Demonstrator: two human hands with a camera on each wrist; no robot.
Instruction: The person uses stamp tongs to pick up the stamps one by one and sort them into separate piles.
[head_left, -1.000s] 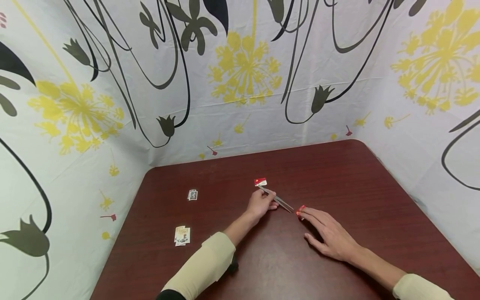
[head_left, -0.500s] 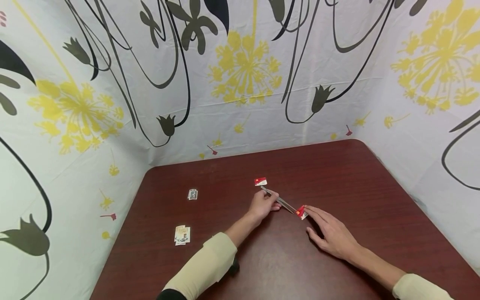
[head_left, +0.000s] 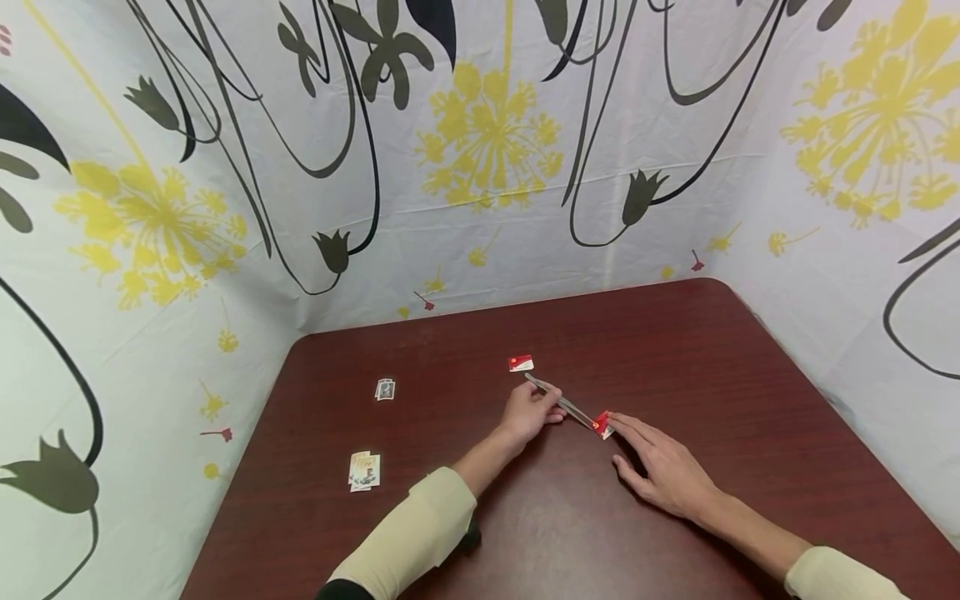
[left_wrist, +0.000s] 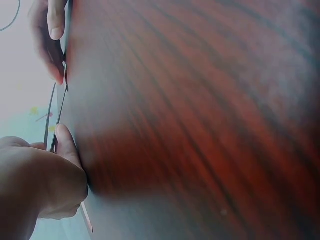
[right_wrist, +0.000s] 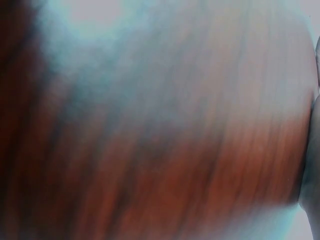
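Note:
My left hand [head_left: 531, 410] pinches a pair of metal tweezers [head_left: 576, 412] between thumb and fingers. The tweezer tips reach the left corner of a small red-and-white stamp [head_left: 601, 424] on the table. From the other side, the outstretched fingers of my right hand [head_left: 663, 467] touch the stamp and cover part of it; the thumb is spread away. Seen from the left wrist, the left hand [left_wrist: 42, 175] grips the tweezers [left_wrist: 48, 117] low against the tabletop, the right fingertips [left_wrist: 56, 32] beyond. Just a sliver of the right hand [right_wrist: 312, 155] shows in its own wrist view.
A second red-and-white stamp [head_left: 521, 363] lies behind the left hand. Leftward are a few small dark-framed stamps [head_left: 385, 389] and an overlapping pile of pale stamps [head_left: 365, 472]. The dark red wooden table [head_left: 645, 333] meets a patterned cloth backdrop [head_left: 495, 250] at the back.
The right fingers have slid back and lowered, leaving the stamp more uncovered and flatter on the table. The left hand has shifted slightly right, bringing the tweezer tips to the stamp's corner.

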